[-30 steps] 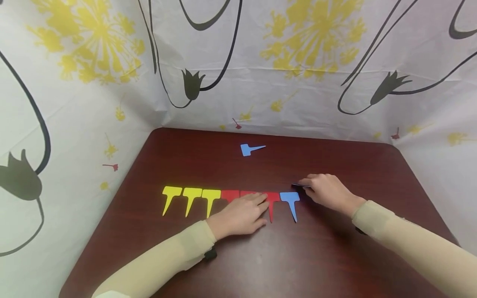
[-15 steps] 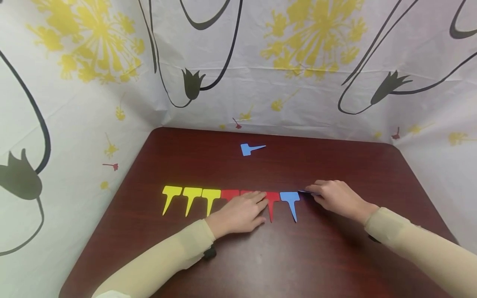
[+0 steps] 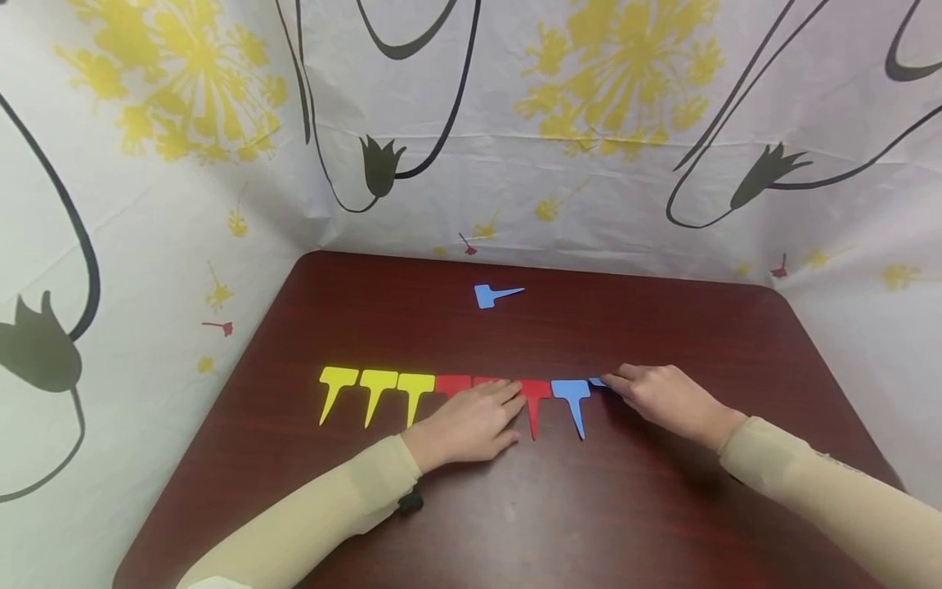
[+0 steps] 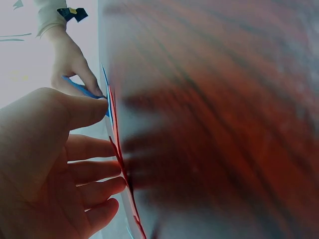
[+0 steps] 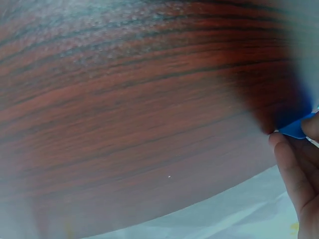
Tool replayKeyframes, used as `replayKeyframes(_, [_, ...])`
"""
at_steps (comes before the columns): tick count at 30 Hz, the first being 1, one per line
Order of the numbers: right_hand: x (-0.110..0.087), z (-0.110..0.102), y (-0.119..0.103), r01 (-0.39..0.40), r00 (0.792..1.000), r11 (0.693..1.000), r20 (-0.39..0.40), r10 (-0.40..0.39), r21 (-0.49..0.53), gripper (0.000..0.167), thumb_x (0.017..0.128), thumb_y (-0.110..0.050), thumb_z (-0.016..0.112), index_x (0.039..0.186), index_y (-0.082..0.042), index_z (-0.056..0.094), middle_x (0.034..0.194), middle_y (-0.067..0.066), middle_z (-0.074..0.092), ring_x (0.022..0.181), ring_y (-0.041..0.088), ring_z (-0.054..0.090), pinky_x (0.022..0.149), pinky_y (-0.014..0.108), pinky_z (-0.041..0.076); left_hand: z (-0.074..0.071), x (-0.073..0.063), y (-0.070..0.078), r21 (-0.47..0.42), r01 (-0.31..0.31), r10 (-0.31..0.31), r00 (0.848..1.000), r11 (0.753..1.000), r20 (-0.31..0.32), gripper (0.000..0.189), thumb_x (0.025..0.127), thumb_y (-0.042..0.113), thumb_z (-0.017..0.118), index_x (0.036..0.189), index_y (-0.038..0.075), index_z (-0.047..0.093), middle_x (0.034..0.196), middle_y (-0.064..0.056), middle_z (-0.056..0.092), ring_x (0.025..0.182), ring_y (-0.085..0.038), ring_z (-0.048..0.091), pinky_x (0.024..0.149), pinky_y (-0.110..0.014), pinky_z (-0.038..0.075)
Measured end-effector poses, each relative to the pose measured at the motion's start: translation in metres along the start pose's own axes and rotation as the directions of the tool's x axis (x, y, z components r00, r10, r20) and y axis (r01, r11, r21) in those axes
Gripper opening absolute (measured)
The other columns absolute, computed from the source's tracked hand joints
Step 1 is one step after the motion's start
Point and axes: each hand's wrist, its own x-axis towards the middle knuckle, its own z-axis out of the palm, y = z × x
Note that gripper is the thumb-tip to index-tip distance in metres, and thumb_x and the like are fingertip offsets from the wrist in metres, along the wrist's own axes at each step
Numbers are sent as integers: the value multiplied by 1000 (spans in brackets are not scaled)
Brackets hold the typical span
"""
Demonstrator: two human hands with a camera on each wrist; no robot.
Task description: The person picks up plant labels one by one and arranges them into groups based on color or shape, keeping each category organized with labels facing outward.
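Several T-shaped plant labels form a row across the table in the head view: yellow ones [image 3: 415,383] at the left, red ones [image 3: 536,390] in the middle, a blue one [image 3: 571,389] at the right. My left hand [image 3: 469,423] rests flat on the red labels, its fingers extended and hiding part of them. At the row's right end my right hand [image 3: 666,402] pinches another blue plant label [image 3: 597,382], whose visible corner sits right beside the first blue one. The right wrist view shows this held label [image 5: 296,128] between thumb and fingers; the hand covers its stem.
One more blue plant label [image 3: 485,296] lies sideways near the back of the dark red-brown wooden table [image 3: 383,319]. White cloth [image 3: 471,164] printed with yellow flowers and dark stems hangs behind the table and along both sides.
My right hand has come down toward the table with its blue label, which went from edge-on beyond the row to nearly flat beside the last label. The left hand has stayed in place.
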Motion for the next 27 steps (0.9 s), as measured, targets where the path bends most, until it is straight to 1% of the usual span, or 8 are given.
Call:
replayKeyframes(4, [-1,0,-1,34,999,999,4,-34,-28,44,76,2,82,119,-3,73,88,6,65,68,13,63,52,31,56,1,0,0,1,-4,4,1000,1000,-9,62,98,48,60,148,12,52,154,-10,45,141,-25,44,113,-36,37])
replayKeyframes(7, [-1,-1,-2,41,999,999,9,-41,-30,41,78,2,78,119,-3,74,91,7,66,70,14,64,54,31,56,2,1,-1,2,-8,8,1000,1000,-17,62,98,48,60,148,12,52,154,-10,45,141,-25,44,113,-36,37])
replayKeyframes(10, [-2,-1,-3,29,999,999,18,-28,-19,40,78,1,75,119,-4,74,93,7,65,71,14,63,53,30,56,2,1,-1,5,-10,10,1000,1000,-19,61,98,47,60,148,12,53,154,-9,46,141,-25,44,113,-37,37])
replayKeyframes(16, [-3,-1,-5,1,999,1000,32,-1,3,42,78,-1,71,119,-5,74,95,8,63,73,14,63,52,29,55,1,0,0,8,-7,7,1000,1000,-5,61,98,47,60,148,13,53,154,-9,46,141,-26,44,112,-37,38])
replayKeyframes(19, [-2,-1,-4,-7,1000,1000,20,7,18,44,77,0,70,120,-5,73,93,6,63,68,13,61,51,28,54,0,0,0,12,-9,9,1000,1000,-2,61,98,47,60,149,13,52,154,-9,45,141,-26,43,114,-38,35])
replayKeyframes(22, [2,-3,-3,-19,1000,999,-10,20,35,48,75,1,72,122,-5,71,92,6,63,62,11,58,49,28,52,-2,-1,0,12,-4,4,1000,1000,-5,61,98,47,60,149,15,52,155,-9,44,142,-27,42,116,-40,32])
replayKeyframes(27, [15,-8,3,-75,995,995,-59,79,67,46,75,-1,75,121,-6,71,94,5,64,59,9,55,46,27,48,-5,-3,-3,2,13,-13,1000,1000,-15,61,97,47,61,149,16,52,155,-9,44,143,-28,40,116,-41,31])
